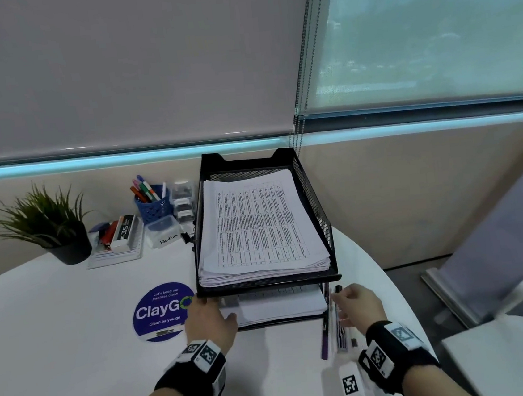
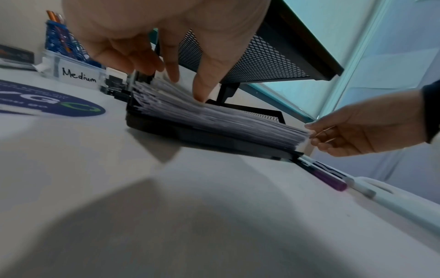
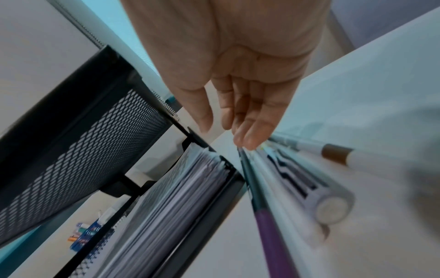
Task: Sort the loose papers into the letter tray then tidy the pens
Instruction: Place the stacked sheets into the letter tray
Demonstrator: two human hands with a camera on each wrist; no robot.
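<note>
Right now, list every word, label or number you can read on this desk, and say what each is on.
"Let's keep our pantries clean", "ClayGo" (the o part hidden by the tray), "Clean as you go": round blue sticker on the white table.
"Medium": handwritten label on the clear plastic box.
"5E": black and white box; the rest is too small.
Printed table on the top sheet in the letter tray: too small to read.

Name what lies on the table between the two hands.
The lower tier's paper stack, between the left hand and right hand; the left wrist view shows it best.
</note>
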